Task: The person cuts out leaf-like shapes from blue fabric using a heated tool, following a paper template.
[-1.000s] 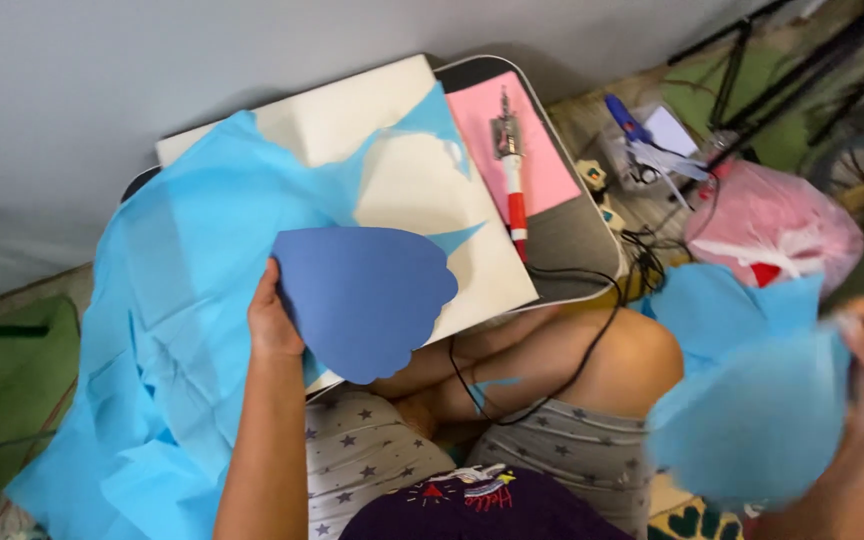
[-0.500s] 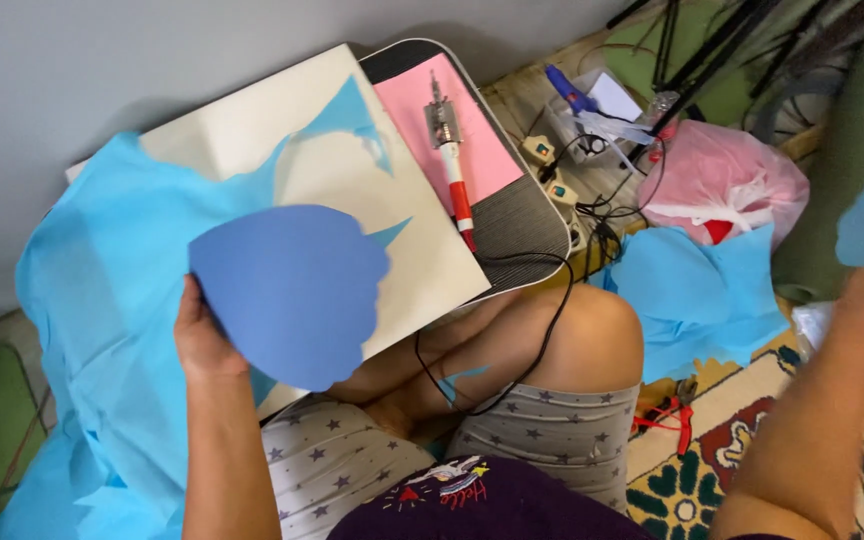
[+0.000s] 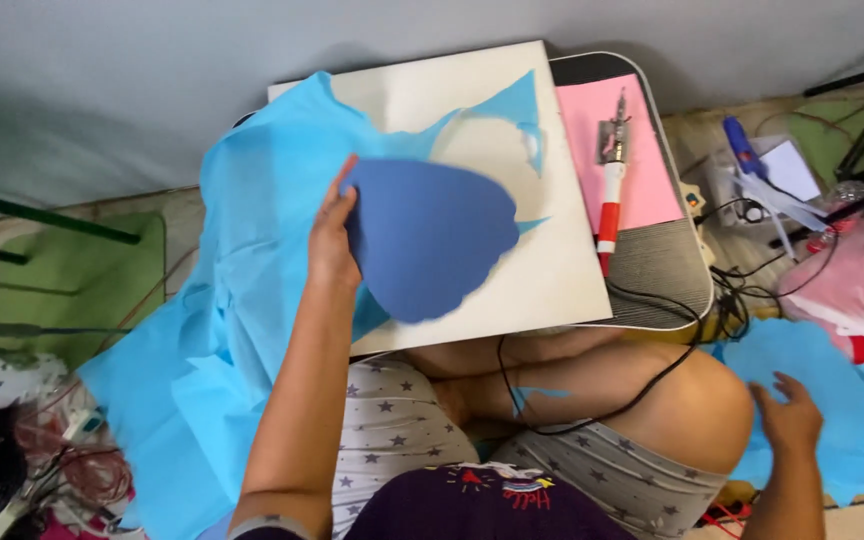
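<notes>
My left hand [image 3: 332,235] grips the left edge of a dark blue scalloped paper cut-out [image 3: 430,238], held over a cream board [image 3: 512,200] on a small lap table [image 3: 667,285]. A large light blue sheet [image 3: 242,300] with a hole cut in it drapes over the board's left side and down to the floor. My right hand [image 3: 790,418] hovers low at the right with fingers spread and nothing in it, just above light blue sheets [image 3: 832,390] lying on the floor beside my knee.
A pink sheet [image 3: 617,150] and a red-and-white handled tool [image 3: 610,190] lie on the lap table. A black cable [image 3: 672,350] runs across my knee. A pink plastic bag [image 3: 852,290], a blue pen and clutter sit at right; green mat and wires at left.
My right hand has come down from holding up a light blue piece and now is empty over the floor sheets. My left hand still holds the dark blue cut-out; the view shifted.
</notes>
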